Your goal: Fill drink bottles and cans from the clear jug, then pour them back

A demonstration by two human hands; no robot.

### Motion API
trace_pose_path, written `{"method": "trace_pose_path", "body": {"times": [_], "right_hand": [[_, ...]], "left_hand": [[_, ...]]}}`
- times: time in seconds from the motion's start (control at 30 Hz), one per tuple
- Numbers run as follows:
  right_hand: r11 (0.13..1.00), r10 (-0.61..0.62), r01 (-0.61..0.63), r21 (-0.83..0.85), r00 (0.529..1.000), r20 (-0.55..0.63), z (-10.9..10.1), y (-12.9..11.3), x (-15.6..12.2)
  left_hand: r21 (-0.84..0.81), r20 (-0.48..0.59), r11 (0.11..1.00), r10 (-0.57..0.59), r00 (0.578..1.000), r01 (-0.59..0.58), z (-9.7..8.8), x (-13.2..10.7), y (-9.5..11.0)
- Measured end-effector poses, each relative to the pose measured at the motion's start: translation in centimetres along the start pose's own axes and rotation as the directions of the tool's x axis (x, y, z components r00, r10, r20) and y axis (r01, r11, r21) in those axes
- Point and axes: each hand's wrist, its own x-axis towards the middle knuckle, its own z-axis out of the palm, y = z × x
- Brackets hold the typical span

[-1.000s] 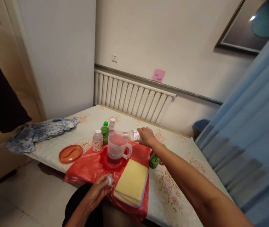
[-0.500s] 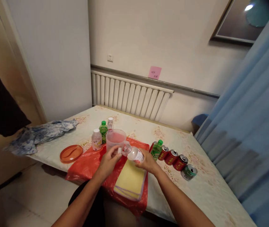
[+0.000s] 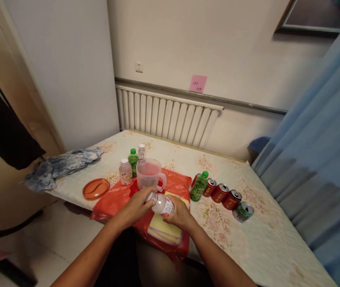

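A clear plastic bottle (image 3: pixel 159 203) with a white and red label lies tilted between my hands, its neck to the left. My right hand (image 3: pixel 179 214) is closed around the label end. At the neck, my left hand (image 3: pixel 137 206) pinches the white bottle cap, which the fingers partly hide. Just beyond stands a translucent plastic pitcher (image 3: pixel 142 184) with its handle to the right. Beneath are a folded yellow cloth (image 3: pixel 164 230) and a red plastic bag (image 3: pixel 110 205) spread over the table edge.
Left of the pitcher stand a white-capped bottle (image 3: pixel 125 172), a green bottle (image 3: pixel 133 162) and a small clear bottle (image 3: pixel 141 151). An orange lid (image 3: pixel 96 189) lies nearby. On the right, another green bottle (image 3: pixel 199 187) stands beside a row of cans (image 3: pixel 219 193). Patterned fabric (image 3: pixel 65 165) lies far left.
My left hand has brought the white cap onto the bottle's neck; before, it was held apart from the open mouth. The bottle has moved nearer to me, away from the pitcher.
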Motion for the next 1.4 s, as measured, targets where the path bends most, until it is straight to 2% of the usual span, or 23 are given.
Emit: {"method": "trace_pose_path", "body": {"times": [0.13,0.23,0.37,0.43,0.5,0.6,0.67,0.73,0.87,0.93,1.23,1.3,1.4], "right_hand": [[0.997,0.000,-0.002,0.071,0.999,0.038,2.2,-1.5,-0.2],[0.994,0.043,-0.049,0.098,0.997,0.058,3.3,-1.3,-0.6],[0.990,0.106,-0.107,0.096,0.994,0.020,3.4,1.7,-1.6],[0.986,0.143,-0.142,0.086,0.990,-0.006,2.9,4.0,-2.4],[0.980,0.190,-0.187,0.075,0.981,-0.042,2.0,6.4,-3.1],[0.963,0.267,-0.261,0.062,0.951,-0.156,0.1,9.5,-3.8],[0.941,0.339,-0.331,0.077,0.903,-0.262,-1.4,11.1,-3.7],[0.909,0.414,-0.399,0.122,0.824,-0.386,-2.7,12.4,-3.0],[0.863,0.475,-0.467,0.191,0.625,-0.619,-4.2,14.6,-0.5],[0.849,0.485,-0.488,0.204,0.566,-0.667,-4.1,15.6,0.9],[0.760,0.548,-0.608,0.228,0.412,-0.728,-1.5,17.2,4.2],[0.756,0.546,-0.615,0.227,0.399,-0.737,-1.3,17.2,4.5],[0.767,0.528,-0.605,0.215,0.405,-0.747,-1.2,17.0,4.5]], "left_hand": [[0.066,0.030,0.998,-0.019,0.999,0.017,-3.6,-1.4,0.0],[0.322,-0.030,0.944,-0.065,0.997,0.071,-7.5,-1.5,-1.7],[0.651,-0.076,0.743,-0.136,0.988,0.152,-12.3,0.3,-5.3],[0.756,-0.084,0.624,-0.209,0.974,0.199,-13.8,1.6,-7.0],[0.780,-0.099,0.584,-0.239,0.966,0.225,-14.7,2.9,-8.4],[0.788,-0.103,0.569,-0.256,0.961,0.236,-15.1,4.4,-9.9],[0.792,-0.096,0.564,-0.264,0.960,0.234,-15.0,5.3,-10.6],[0.794,-0.086,0.563,-0.271,0.959,0.230,-14.9,6.2,-11.1],[0.797,-0.061,0.560,-0.295,0.953,0.225,-14.9,7.4,-11.8],[0.796,-0.057,0.560,-0.306,0.950,0.228,-14.9,7.6,-11.9],[0.752,-0.154,0.572,-0.329,0.932,0.327,-14.5,6.7,-11.3],[0.742,-0.160,0.577,-0.343,0.926,0.342,-14.6,6.4,-11.4],[0.731,-0.173,0.583,-0.344,0.923,0.354,-14.7,6.0,-11.6]]}}
